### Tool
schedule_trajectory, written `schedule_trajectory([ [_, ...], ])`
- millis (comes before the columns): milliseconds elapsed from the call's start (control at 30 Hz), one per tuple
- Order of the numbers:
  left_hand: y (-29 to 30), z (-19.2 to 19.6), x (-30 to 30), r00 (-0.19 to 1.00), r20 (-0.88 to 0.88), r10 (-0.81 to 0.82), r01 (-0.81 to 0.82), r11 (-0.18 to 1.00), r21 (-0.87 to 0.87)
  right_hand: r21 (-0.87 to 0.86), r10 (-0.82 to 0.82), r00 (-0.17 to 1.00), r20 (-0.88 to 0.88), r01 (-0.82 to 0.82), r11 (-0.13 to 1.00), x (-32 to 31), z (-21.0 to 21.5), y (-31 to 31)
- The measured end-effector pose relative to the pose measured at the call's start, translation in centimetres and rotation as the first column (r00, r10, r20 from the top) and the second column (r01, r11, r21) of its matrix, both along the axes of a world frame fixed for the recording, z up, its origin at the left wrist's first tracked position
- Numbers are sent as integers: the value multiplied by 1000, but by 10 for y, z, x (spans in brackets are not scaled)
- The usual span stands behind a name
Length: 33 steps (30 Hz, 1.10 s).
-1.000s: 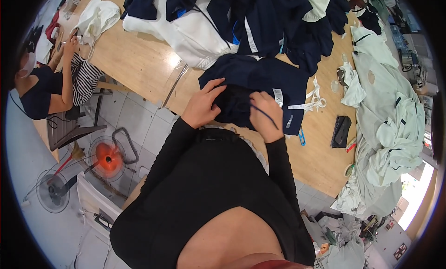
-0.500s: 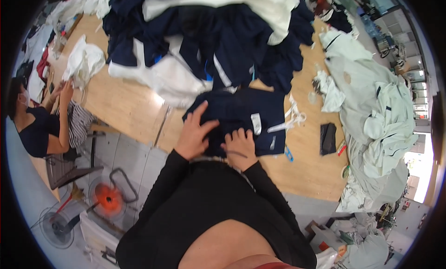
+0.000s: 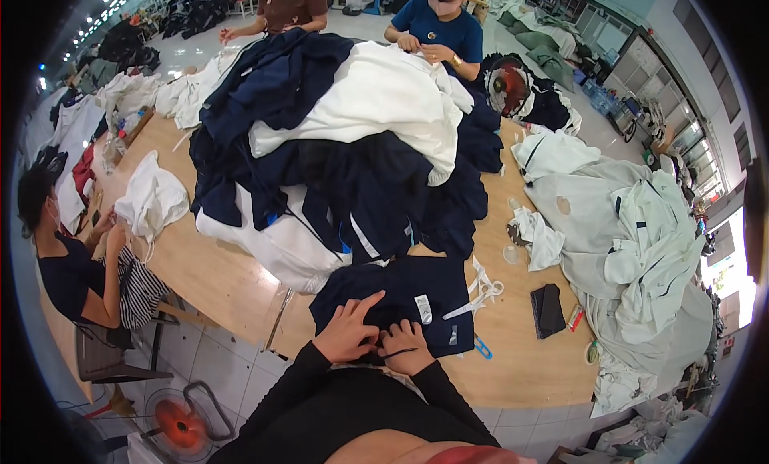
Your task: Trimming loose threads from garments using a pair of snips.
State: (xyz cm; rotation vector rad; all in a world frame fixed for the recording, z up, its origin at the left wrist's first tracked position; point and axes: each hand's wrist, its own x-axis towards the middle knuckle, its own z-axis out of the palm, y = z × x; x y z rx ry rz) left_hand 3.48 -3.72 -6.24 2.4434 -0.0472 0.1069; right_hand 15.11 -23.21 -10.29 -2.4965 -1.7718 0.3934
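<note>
A folded navy garment (image 3: 394, 296) with white labels lies flat at the near edge of the table in front of me. My left hand (image 3: 349, 331) rests on its near left part, index finger stretched out and the other fingers bent; nothing shows in its grasp. Close beside it, my right hand (image 3: 406, 346) lies on the garment's near edge with its fingers bent and slightly apart, a thin dark band across it. Just right of the garment are small white-handled scissors (image 3: 485, 291) with white strips and a blue plastic tool (image 3: 482, 347).
Navy and white clothes form a big heap (image 3: 376, 95) beyond the garment. Pale green garments (image 3: 633, 223) cover the right side, near a black flat packet (image 3: 548, 311). A seated person (image 3: 76, 264) handles white cloth at the left; two people stand across the table. An orange fan (image 3: 180, 424) stands lower left.
The view has tilted up, so the heap and the people across the table show. My left index finger now points further right, and my hands are closer together on the garment.
</note>
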Motion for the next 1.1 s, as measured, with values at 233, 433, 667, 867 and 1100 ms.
schedule_trajectory([
  [233,-16,23,4,991,117,70,-42,973,-228,-107,102,965,-242,-131,986,44,32,5],
  [433,-27,13,14,975,212,70,-58,996,-63,-179,57,974,-220,-98,979,46,36,8],
  [667,-22,8,15,974,205,97,-107,994,38,80,137,936,-323,-117,990,56,42,-26],
  [867,-30,-89,8,971,169,172,-207,953,221,356,446,592,-672,-269,895,44,163,1],
  [1100,-33,-77,21,980,137,148,-178,953,245,867,778,-394,-489,-318,384,-75,238,100],
])
